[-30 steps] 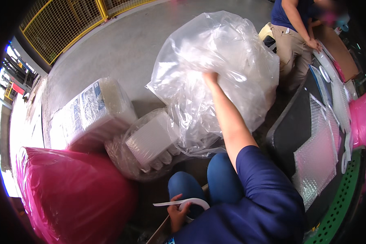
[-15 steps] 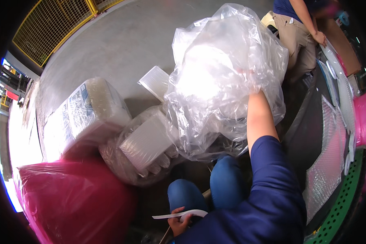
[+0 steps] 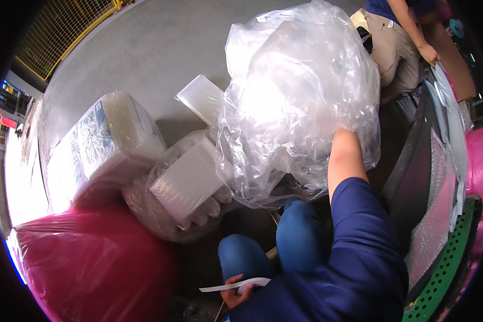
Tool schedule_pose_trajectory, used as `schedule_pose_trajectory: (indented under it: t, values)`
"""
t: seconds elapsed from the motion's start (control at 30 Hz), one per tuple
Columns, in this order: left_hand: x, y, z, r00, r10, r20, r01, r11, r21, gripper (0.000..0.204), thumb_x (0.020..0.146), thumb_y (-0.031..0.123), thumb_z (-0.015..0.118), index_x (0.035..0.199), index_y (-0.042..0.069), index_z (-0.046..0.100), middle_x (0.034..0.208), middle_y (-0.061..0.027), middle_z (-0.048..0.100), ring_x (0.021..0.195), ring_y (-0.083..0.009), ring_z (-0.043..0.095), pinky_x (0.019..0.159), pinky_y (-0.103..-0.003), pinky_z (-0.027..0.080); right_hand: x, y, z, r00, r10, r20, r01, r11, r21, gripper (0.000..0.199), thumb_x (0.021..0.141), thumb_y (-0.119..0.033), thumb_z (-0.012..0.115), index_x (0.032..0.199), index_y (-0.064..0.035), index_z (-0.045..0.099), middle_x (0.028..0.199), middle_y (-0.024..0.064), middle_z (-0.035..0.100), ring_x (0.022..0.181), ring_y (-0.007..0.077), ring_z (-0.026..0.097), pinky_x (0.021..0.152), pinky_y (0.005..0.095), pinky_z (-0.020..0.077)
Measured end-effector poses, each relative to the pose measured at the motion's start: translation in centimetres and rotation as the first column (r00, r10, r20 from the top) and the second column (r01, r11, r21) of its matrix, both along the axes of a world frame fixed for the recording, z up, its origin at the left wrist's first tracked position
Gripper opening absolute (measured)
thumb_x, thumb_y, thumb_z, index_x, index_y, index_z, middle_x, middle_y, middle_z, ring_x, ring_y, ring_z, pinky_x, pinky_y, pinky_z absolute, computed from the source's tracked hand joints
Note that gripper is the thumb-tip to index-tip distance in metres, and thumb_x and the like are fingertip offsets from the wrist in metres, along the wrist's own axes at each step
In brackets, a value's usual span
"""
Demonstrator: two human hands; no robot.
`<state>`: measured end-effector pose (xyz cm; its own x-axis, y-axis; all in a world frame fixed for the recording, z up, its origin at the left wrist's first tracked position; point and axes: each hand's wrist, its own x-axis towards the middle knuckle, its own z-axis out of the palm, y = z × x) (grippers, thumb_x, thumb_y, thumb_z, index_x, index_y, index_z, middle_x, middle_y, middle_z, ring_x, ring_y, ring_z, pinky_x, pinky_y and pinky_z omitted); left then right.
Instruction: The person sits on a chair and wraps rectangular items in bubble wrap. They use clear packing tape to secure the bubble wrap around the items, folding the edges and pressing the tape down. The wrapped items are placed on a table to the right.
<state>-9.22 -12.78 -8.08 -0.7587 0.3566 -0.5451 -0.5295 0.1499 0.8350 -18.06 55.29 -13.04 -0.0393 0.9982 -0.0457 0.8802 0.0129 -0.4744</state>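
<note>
My right arm reaches forward into a large, clear plastic bag that is puffed up in front of my knees. My right hand is inside the crumpled film, and its fingers are hidden there. Low in front of my body, my left hand is closed around a white strip, which curls into a loop or roll on its right and has a loose end sticking out to the left. Glare whitens the middle of the bag, so what it contains cannot be made out.
Left of the bag lie a white ribbed block, another white piece and a film-wrapped bale. A pink plastic bag fills the lower left. On the right are bubble-wrap sheets, a green perforated edge and a co-worker.
My right hand has sunk deeper into the clear bag, and the bag has bulged upward. The co-worker's hand has moved slightly down and to the right. My left hand keeps the strip.
</note>
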Motion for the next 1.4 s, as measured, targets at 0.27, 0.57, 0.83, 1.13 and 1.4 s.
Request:
schedule_pose_trajectory:
  t: [0.27,0.57,0.83,1.13,1.4]
  values:
    - [-0.1,0.5,0.8,1.0,0.012,0.01,-0.012,1.0,-0.015,0.05,0.07,0.004,0.086,0.113,-0.003,0.06,0.091,-0.0132,0.069,0.084,-0.0163,0.068,0.072,-0.025,0.054,0.9,-3.4,-2.7,1.0,0.012,-0.008,-0.012,1.0,-0.027,0.04,0.08,-0.028,0.072,0.112,-0.005,0.068,0.118,0.0115,0.066,0.111,0.0243,0.06,0.096,0.0409,0.0453]
    - [-0.2,0.0,0.4,1.0,-0.017,0.013,0.018,0.999,-0.032,0.049,0.07,0.004,0.086,0.112,-0.002,0.061,0.09,-0.0116,0.069,0.08,-0.0148,0.067,0.07,-0.024,0.053,-0.2,-4.4,-2.5,0.999,0.025,-0.029,-0.025,0.999,-0.019,0.041,0.078,-0.029,0.073,0.111,-0.0046,0.068,0.117,0.0117,0.066,0.111,0.0245,0.06,0.096,0.0408,0.0458]
    - [-0.1,-0.2,0.1,0.998,-0.064,-0.019,0.064,0.998,0.011,0.053,0.075,0.004,0.083,0.119,-0.003,0.055,0.091,-0.0134,0.069,0.08,-0.0157,0.068,0.07,-0.024,0.054,-7.1,-7.0,-2.0,0.984,0.165,-0.064,-0.165,0.986,0.008,0.042,0.077,-0.029,0.074,0.111,-0.0043,0.068,0.117,0.0119,0.066,0.11,0.0247,0.06,0.095,0.0407,0.0462]
    - [-0.4,1.2,1.4,1.0,0.025,0.009,-0.024,0.999,-0.023,0.043,0.074,0.003,0.083,0.111,-0.004,0.061,0.088,-0.0135,0.07,0.08,-0.0156,0.068,0.072,-0.024,0.053,-10.6,-10.2,-2.0,0.968,0.248,-0.039,-0.249,0.968,-0.04,0.044,0.076,-0.029,0.075,0.111,-0.0039,0.068,0.117,0.0121,0.066,0.109,0.0249,0.061,0.095,0.0407,0.0467]
    - [-0.9,1.0,1.2,1.0,0.001,0.003,0.0,1.0,-0.018,0.045,0.074,0.001,0.082,0.112,-0.004,0.06,0.088,-0.0133,0.07,0.08,-0.0157,0.068,0.071,-0.024,0.053,-6.3,-8.0,-2.7,0.991,0.125,-0.048,-0.126,0.992,-0.023,0.045,0.075,-0.029,0.076,0.111,-0.0036,0.068,0.117,0.0123,0.066,0.109,0.0251,0.061,0.095,0.0406,0.0471]
